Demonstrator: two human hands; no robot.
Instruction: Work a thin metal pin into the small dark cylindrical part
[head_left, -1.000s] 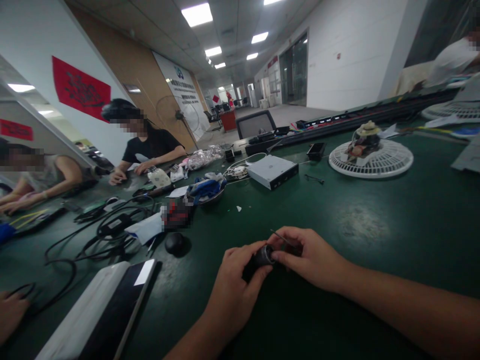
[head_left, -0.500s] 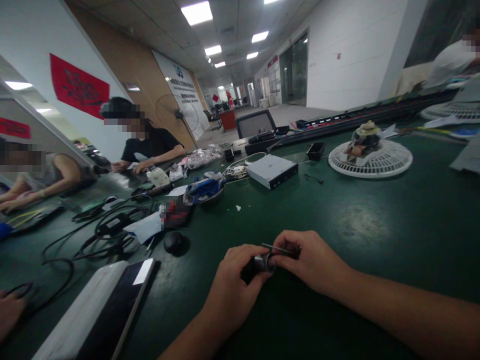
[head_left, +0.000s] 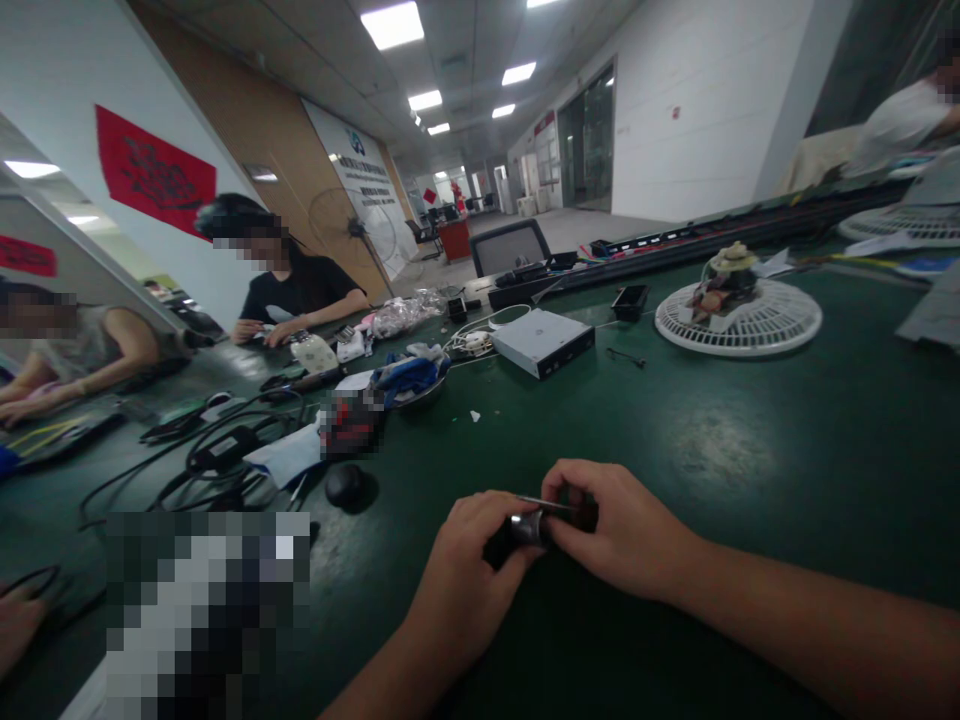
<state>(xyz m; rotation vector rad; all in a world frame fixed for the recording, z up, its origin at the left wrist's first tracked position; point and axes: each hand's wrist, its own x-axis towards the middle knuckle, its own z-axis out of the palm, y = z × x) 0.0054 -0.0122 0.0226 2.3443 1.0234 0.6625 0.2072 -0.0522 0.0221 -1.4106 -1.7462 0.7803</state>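
Low in the middle of the head view, my left hand (head_left: 466, 560) is closed around a small shiny metal cylinder (head_left: 527, 528), whose left part is hidden by the fingers. Just right of it, my right hand (head_left: 626, 525) pinches a small dark part with a thin metal shaft (head_left: 545, 503). The shaft points left and lies over the top of the cylinder, near my left fingertips. The right fingers cover most of the dark part, so its kind does not show. My two hands are close together above the green table (head_left: 637, 430).
A grey disc drive (head_left: 541, 342) and a white fan grille (head_left: 739, 315) with a motor lie ahead. To the left are a black round knob (head_left: 346, 486), blue cloth (head_left: 409, 375) and tangled black cables (head_left: 225, 450). Another person's hand (head_left: 19, 625) shows at the left edge.
The shaft in my right hand has shifted slightly left and down, lying flatter over the cylinder. The cylinder has turned slightly, so its open end shows less. My left hand is nearly still.
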